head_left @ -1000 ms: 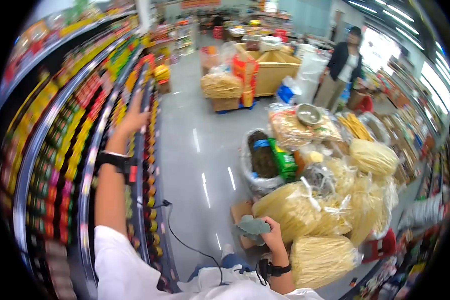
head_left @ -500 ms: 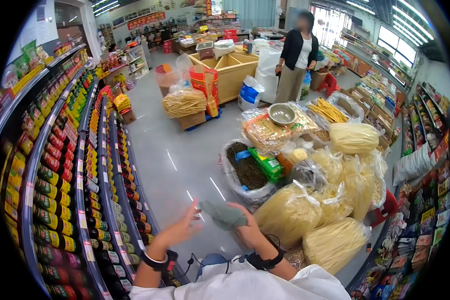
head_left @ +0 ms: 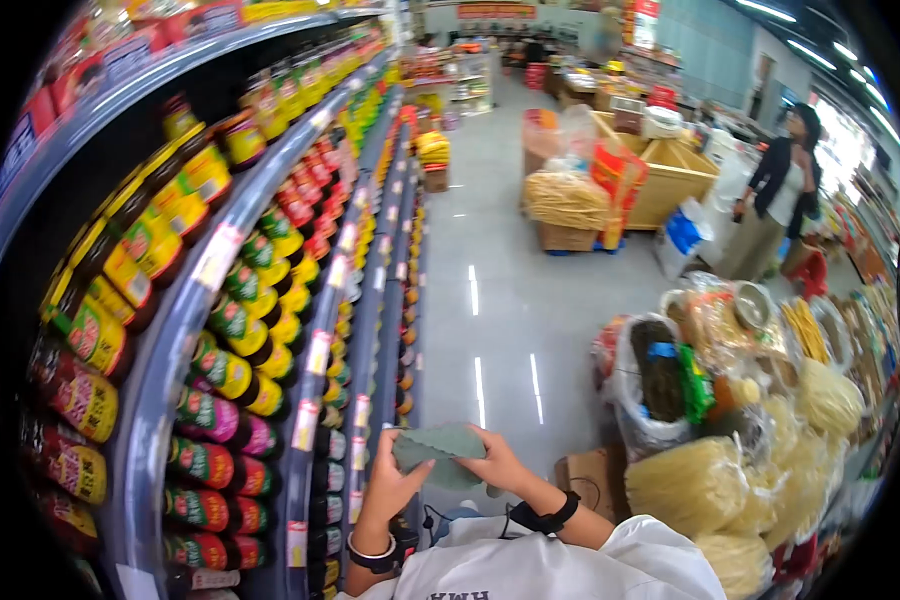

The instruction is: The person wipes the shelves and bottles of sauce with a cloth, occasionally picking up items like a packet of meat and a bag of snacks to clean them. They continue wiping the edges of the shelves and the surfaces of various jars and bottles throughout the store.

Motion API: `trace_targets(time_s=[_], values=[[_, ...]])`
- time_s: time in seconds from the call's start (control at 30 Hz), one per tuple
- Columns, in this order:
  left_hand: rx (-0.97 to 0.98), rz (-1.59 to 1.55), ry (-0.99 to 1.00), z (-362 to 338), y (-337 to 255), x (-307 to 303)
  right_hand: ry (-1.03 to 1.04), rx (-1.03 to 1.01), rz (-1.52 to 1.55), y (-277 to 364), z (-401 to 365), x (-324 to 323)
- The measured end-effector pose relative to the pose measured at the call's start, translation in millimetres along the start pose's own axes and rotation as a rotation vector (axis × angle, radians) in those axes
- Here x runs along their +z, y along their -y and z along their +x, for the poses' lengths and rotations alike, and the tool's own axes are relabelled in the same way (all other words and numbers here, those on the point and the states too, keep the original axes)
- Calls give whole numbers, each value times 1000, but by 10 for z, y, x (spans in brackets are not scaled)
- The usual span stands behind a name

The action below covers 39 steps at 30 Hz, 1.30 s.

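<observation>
The left hand (head_left: 390,487) has been brought onto the grey-green cloth (head_left: 438,447), which is gripped at both ends, the right hand (head_left: 500,466) closed on it, beside the bottle shelf (head_left: 170,340).

A glossy grey floor (head_left: 500,270) forms an aisle between tiered shelves (head_left: 170,330) of bottled sauces on the left and bagged dry noodles (head_left: 690,485) on the right, with a wooden bin (head_left: 675,175) and bright windows (head_left: 850,140) at the far end, under ceiling strip lights (head_left: 770,10).
</observation>
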<state>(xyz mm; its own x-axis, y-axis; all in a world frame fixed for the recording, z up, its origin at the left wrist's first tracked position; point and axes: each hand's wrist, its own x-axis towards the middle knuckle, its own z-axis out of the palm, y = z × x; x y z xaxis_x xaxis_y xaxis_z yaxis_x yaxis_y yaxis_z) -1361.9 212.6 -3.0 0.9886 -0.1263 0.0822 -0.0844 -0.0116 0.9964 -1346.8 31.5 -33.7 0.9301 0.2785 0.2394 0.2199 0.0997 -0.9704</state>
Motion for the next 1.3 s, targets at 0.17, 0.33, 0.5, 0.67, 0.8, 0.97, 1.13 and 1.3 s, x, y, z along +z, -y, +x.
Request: trace_targets(time_s=[0.17,0.33,0.5,0.67,0.8,0.97,1.13,1.3], values=[[-78,38,-222,-18,308,-574,128,241,-56,-389,385,518],[18,168,-597,12,304,-794,122,313,-52,-607,757,1076],[-192,438,-489,33,492,-901,-19,277,34,-627,1091,1528],[-78,621,-488,188,864,-1015,179,194,-123,-881,1431,1764],[-148,708,-503,447,816,-1071,205,20,-114,-956,1757,1819],[-321,775,-557,732,723,-1030,251,50,-175,-977,2038,1746],[-330,826,-570,1052,781,-1073,235,33,-255,-1073,2324,1639],[-415,744,-590,1348,713,-1079,254,-60,-415,-1109,2607,1530]])
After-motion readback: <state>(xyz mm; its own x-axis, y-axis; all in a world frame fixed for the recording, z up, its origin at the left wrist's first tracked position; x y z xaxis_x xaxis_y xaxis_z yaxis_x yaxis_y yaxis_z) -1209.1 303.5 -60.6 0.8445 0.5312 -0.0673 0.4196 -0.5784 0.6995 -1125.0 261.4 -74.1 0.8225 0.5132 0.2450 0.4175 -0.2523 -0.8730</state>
